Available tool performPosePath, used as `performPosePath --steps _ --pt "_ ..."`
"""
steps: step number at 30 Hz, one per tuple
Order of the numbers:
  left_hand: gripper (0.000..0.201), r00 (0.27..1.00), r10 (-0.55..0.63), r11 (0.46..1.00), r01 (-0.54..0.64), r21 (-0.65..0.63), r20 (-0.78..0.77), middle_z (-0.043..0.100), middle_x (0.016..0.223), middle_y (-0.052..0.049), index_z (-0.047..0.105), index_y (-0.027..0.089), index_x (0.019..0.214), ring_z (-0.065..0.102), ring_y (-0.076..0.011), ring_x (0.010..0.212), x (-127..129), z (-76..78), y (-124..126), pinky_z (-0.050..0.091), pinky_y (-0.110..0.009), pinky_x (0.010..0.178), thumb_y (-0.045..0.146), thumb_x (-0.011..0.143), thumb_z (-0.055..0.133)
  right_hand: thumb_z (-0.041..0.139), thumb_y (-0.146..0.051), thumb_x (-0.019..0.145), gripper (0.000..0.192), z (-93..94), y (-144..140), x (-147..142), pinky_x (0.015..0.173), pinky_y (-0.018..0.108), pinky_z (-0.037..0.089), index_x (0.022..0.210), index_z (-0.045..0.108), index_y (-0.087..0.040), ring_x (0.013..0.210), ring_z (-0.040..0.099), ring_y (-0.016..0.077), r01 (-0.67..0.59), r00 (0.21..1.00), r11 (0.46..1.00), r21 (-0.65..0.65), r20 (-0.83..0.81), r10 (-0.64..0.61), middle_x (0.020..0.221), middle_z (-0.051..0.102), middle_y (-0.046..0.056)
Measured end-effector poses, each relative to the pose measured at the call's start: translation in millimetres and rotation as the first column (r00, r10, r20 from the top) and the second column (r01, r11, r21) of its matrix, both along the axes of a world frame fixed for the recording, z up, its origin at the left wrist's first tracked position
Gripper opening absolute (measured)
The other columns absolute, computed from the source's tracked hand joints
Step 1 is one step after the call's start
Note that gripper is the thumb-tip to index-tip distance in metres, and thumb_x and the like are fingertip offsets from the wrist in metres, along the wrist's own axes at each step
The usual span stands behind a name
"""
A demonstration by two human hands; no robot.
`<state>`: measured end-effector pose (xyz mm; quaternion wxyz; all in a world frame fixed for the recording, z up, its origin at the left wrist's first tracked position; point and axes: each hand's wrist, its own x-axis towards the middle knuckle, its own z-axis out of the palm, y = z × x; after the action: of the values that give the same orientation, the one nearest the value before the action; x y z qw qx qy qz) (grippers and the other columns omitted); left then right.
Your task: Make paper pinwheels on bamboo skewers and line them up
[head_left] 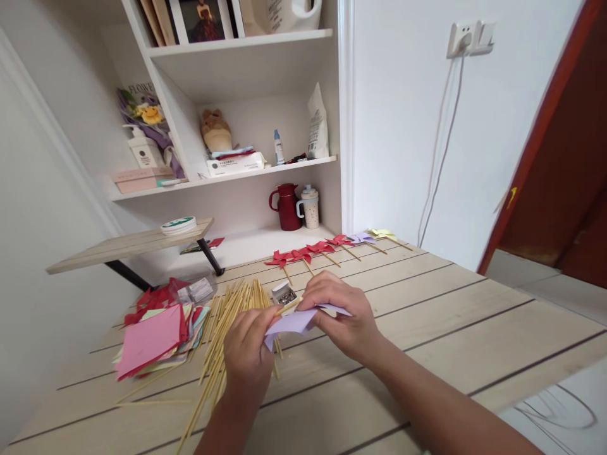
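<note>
The left grip (247,349) and right grip (342,316) are pinching lilac paper (293,323) and a stick (287,308), ideally pressing softly and evenly.

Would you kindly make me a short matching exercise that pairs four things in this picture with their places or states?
Things:
1. Dark red jug
2. Purple paper
3. Small white box
4. Stack of coloured paper

Places or states:
A. On the table, left of the pile of sticks
B. Open, with small metal pieces inside
C. Beside the pale cup
D. Held by the left hand and the right hand

Right pairs: 1-C, 2-D, 3-B, 4-A
</note>
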<state>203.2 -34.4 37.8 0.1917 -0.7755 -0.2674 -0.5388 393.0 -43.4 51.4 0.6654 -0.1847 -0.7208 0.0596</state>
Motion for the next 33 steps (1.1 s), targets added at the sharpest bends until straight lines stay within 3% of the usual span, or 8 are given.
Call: performPosePath --steps 11,15,17,19,21,22,28,33 --pt "0.019 0.995 -0.069 0.994 0.074 -0.086 0.066 0.073 0.079 -0.003 0.073 0.019 0.098 0.068 -0.0153 0.07 2 0.8 -2 0.053 -0.025 0.066 0.015 0.092 0.056 0.069 -0.007 0.085 0.016 2.5 -1 1 0.071 0.035 0.054 0.089 0.073 -0.022 0.078 0.063 0.0188 0.013 1.0 1.0 0.028 -0.008 -0.012 0.078 0.073 0.004" --pt "0.016 0.966 -0.136 0.949 0.191 -0.25 0.221 0.075 0.083 -0.004 0.076 0.021 0.096 0.069 -0.0169 0.075 3 -2.7 2 0.055 -0.026 0.067 0.02 0.09 0.061 0.069 -0.007 0.085 0.016 4.7 -3 1 0.071 0.036 0.053 0.09 0.073 -0.022 0.078 0.063 0.019 -0.001 1.0 0.999 0.035 0.001 0.001 0.078 0.073 0.004" --pt "0.017 0.909 -0.155 0.842 0.327 -0.43 0.388 0.074 0.084 -0.005 0.077 0.021 0.096 0.068 -0.0171 0.074 4 -6.3 7 0.054 -0.026 0.064 0.027 0.09 0.062 0.069 -0.007 0.085 0.016 4.4 -3 1 0.071 0.036 0.053 0.09 0.073 -0.022 0.078 0.063 0.0192 -0.018 1.0 1.0 0.025 -0.007 0.018 0.078 0.073 0.004" --pt "0.024 0.823 -0.118 0.65 0.486 -0.584 0.555 0.07 0.076 -0.004 0.077 0.019 0.1 0.064 -0.015 0.066 4 -9.5 12 0.051 -0.024 0.057 0.036 0.091 0.063 0.07 -0.007 0.084 0.016 2.9 -3 3 0.072 0.036 0.053 0.088 0.074 -0.022 0.078 0.063 0.0193 -0.077 0.996 0.997 -0.023 -0.037 0.076 0.078 0.073 0.004" --pt "0.031 0.742 -0.052 0.489 0.602 -0.631 0.668 0.064 0.068 -0.001 0.077 0.017 0.103 0.058 -0.012 0.058 3 -11.5 16 0.046 -0.023 0.052 0.042 0.089 0.066 0.07 -0.006 0.082 0.017 0.9 -2 5 0.07 0.035 0.052 0.085 0.075 -0.022 0.077 0.063 0.0192 -0.191 0.979 0.975 -0.11 -0.09 0.182 0.077 0.071 0.004" --pt "0.032 0.713 -0.025 0.462 0.63 -0.624 0.701 0.062 0.066 0.0 0.077 0.017 0.102 0.055 -0.0108 0.055 2 -12.0 17 0.045 -0.022 0.051 0.043 0.087 0.067 0.069 -0.006 0.082 0.018 0.0 -2 6 0.069 0.035 0.052 0.084 0.075 -0.023 0.077 0.063 0.0192 -0.253 0.964 0.955 -0.154 -0.118 0.237 0.077 0.071 0.003" --pt "0.022 0.686 -0.085 0.656 0.584 -0.478 0.722 0.071 0.08 -0.005 0.078 0.018 0.091 0.057 -0.01 0.054 5 -11.6 11 0.049 -0.023 0.051 0.038 0.082 0.074 0.069 -0.009 0.083 0.014 -1.8 0 4 0.069 0.035 0.051 0.082 0.075 -0.022 0.076 0.063 0.0188 -0.265 0.963 0.936 -0.23 -0.122 0.242 0.075 0.07 0.003" --pt "0.015 0.748 -0.185 0.721 0.544 -0.428 0.638 0.074 0.085 -0.005 0.078 0.02 0.092 0.062 -0.0128 0.058 11 -15.8 9 0.053 -0.025 0.053 0.031 0.084 0.072 0.071 -0.016 0.086 0.008 -2.5 -2 1 0.072 0.037 0.054 0.085 0.075 -0.022 0.077 0.065 0.0195 -0.183 0.983 0.971 -0.153 -0.045 0.178 0.077 0.072 0.004"
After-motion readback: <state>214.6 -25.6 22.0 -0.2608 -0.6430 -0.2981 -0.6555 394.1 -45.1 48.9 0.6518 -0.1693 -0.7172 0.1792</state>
